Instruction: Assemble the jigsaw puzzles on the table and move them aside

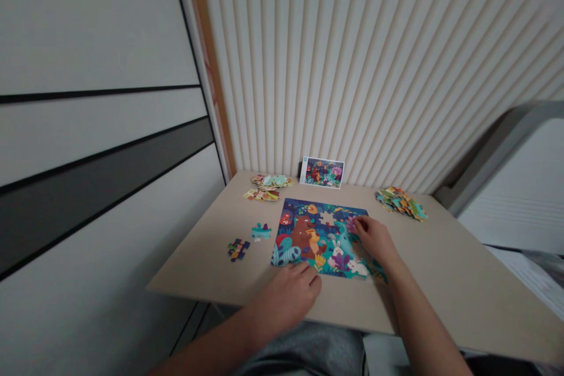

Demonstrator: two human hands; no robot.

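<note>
A colourful jigsaw puzzle (302, 235) lies on the table, largely joined, with a gap near its upper middle. My left hand (297, 289) rests at the puzzle's lower edge with its fingers curled; whether anything is under them is hidden. My right hand (372, 235) is over the puzzle's right side, its fingers pinched at the pink flower area on something too small to make out. Left of the puzzle lie a teal piece (261, 231) and a dark blue and orange piece (238, 249).
A picture card (322, 173) leans upright at the table's back. Piles of pieces lie at the back left (268, 183) and back right (400, 203). Pleated blinds (308, 59) rise behind the table (207, 270), and a white panelled surface (110, 205) stands at the left.
</note>
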